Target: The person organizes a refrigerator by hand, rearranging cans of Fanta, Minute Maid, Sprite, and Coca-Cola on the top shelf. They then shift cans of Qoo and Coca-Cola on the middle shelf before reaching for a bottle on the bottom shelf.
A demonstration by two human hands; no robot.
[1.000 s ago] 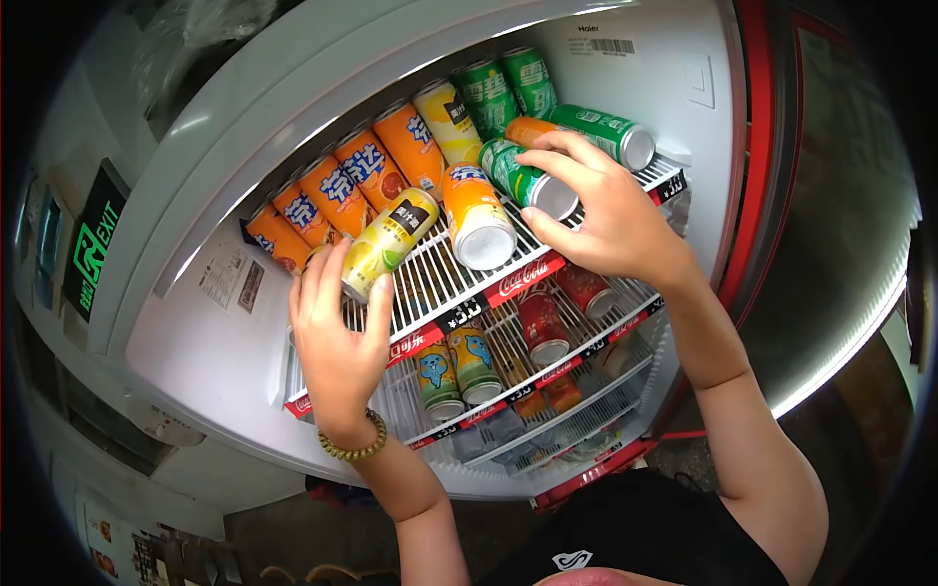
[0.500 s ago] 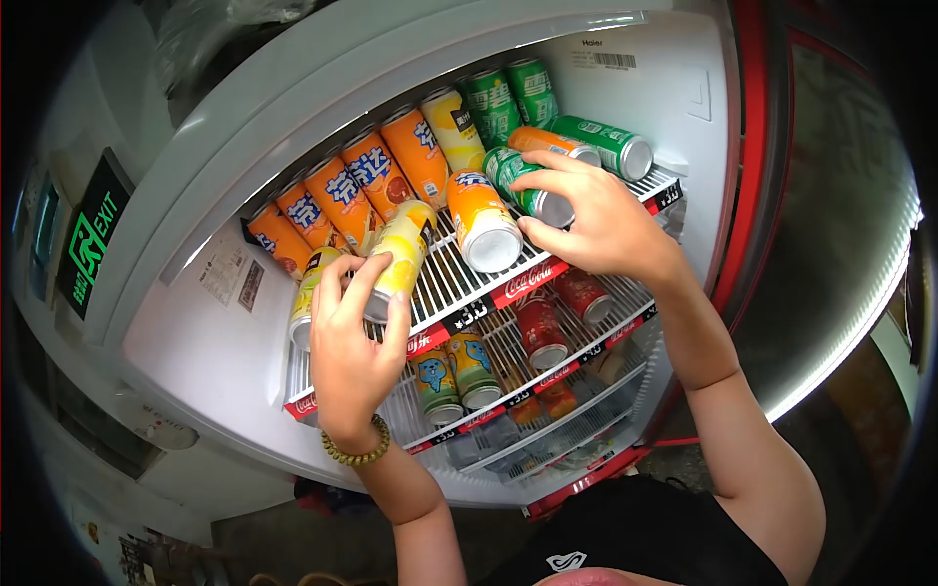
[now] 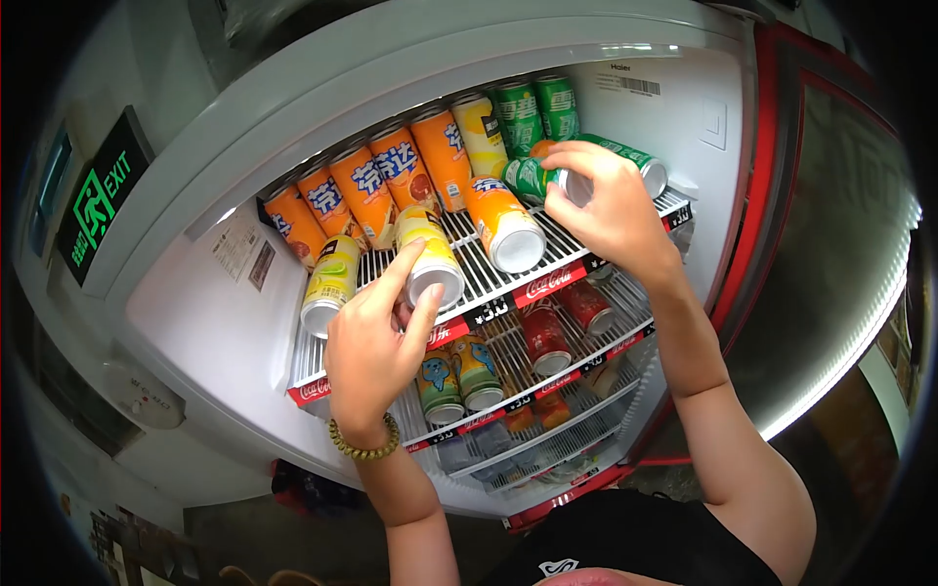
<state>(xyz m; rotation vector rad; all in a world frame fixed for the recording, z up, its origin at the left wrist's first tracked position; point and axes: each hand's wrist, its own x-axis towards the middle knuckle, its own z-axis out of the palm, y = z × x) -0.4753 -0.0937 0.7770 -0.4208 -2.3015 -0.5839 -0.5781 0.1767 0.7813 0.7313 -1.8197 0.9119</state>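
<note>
My left hand (image 3: pixel 376 337) is at the front of the top fridge shelf, index finger stretched along a yellow can (image 3: pixel 426 244) that lies with its silver base facing me. The thumb is apart from the index finger, near that base; my other fingers are partly hidden. My right hand (image 3: pixel 616 210) has its fingers curled about the base end of a green can (image 3: pixel 528 179) lying on its side. Between my hands an orange can (image 3: pixel 503 220) lies base-forward. A second yellow can (image 3: pixel 334 278) lies left of my left hand.
Upright orange cans (image 3: pixel 366 186), a yellow can (image 3: pixel 481 137) and green cans (image 3: pixel 520 117) line the back. Another green can (image 3: pixel 630 161) lies at right. The wire shelf has a red front strip (image 3: pixel 547 283). Red cans (image 3: pixel 545 337) lie below. The fridge door (image 3: pixel 831 244) stands open at right.
The left yellow can has gone from tilted to lying lower on the shelf, and my left fingers have loosened around it. My right fingers have curled closer about the green can's base. The view has shifted slightly.
</note>
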